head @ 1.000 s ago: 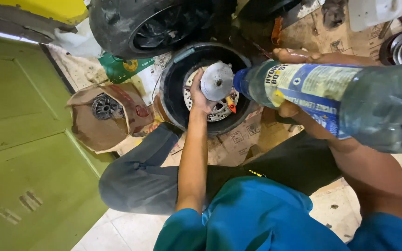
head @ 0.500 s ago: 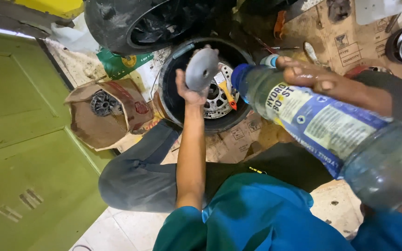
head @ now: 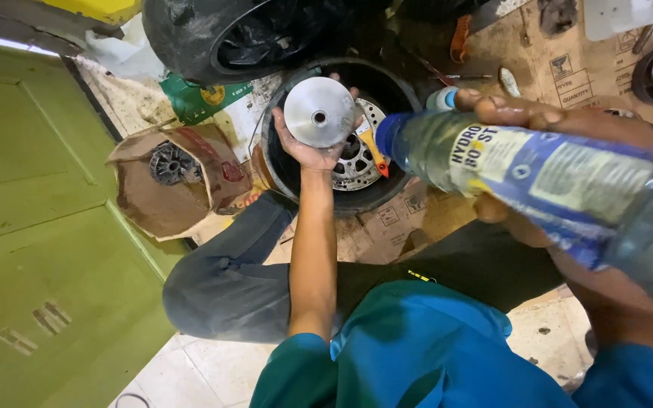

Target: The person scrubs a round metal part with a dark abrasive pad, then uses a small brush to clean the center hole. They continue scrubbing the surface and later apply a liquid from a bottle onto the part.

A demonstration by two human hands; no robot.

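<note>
One head-worn view, looking steeply down from above the person's own lap, close to the raised bottle [head: 568,189] filling the right side, floor and tyre [head: 341,136] farther below, no second view.

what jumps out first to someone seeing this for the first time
The big clear plastic bottle with a blue and yellow label fills the right side, gripped by the right hand and tipped toward the centre. There the left hand holds up a shiny round metal disc over a black tyre lying flat on cardboard.
</note>
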